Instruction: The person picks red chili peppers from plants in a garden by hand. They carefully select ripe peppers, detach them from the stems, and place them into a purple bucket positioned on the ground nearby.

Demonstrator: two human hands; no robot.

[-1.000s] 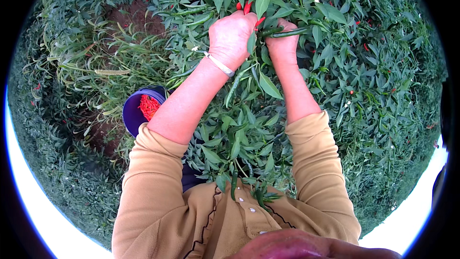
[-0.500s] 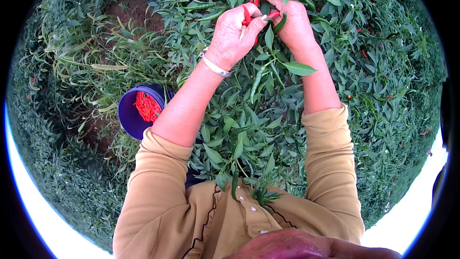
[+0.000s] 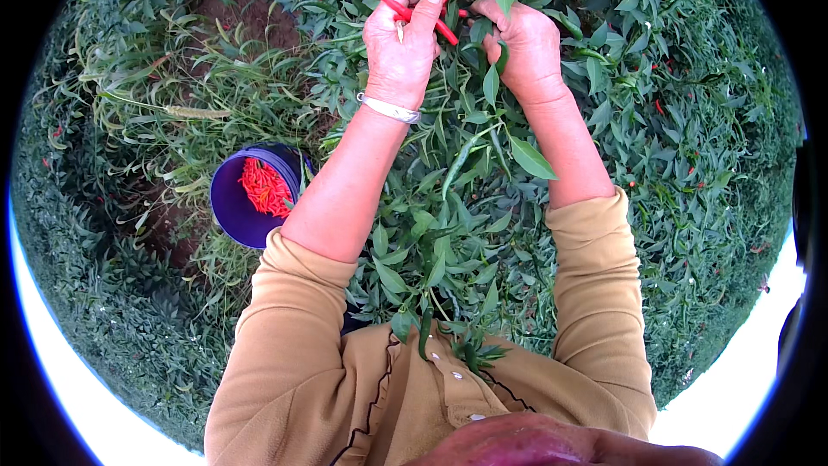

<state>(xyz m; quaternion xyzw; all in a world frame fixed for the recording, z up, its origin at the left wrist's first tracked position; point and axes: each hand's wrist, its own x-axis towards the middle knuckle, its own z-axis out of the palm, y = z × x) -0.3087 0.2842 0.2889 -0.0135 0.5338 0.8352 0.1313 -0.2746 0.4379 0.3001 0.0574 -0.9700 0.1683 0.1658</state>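
My left hand point(image 3: 404, 43) is closed around several red chili peppers point(image 3: 446, 31), which stick out on both sides of its thumb. A silver bracelet point(image 3: 390, 109) circles that wrist. To its right, my right hand point(image 3: 524, 45) is curled among the leaves of a chili plant, thumb and fingers drawn together. A red tip points toward its fingertips, but leaves and fingers hide what they grip. Just below those fingers hangs a green chili pepper point(image 3: 503, 57). Another long green chili point(image 3: 457, 164) hangs lower, between my forearms.
A purple bucket point(image 3: 226, 198) partly filled with red chilies point(image 3: 266, 187) stands left of my left forearm. Tall grass point(image 3: 198, 91) and bare soil point(image 3: 246, 13) lie beyond it. Dense chili plants point(image 3: 681, 134) spread to the right, and leafy stems point(image 3: 427, 267) reach up against my shirt.
My left hand has drawn away from my right hand to the left and turned, with its thumb now upward over the red chilies. My right hand has shifted slightly and stays at the plant.
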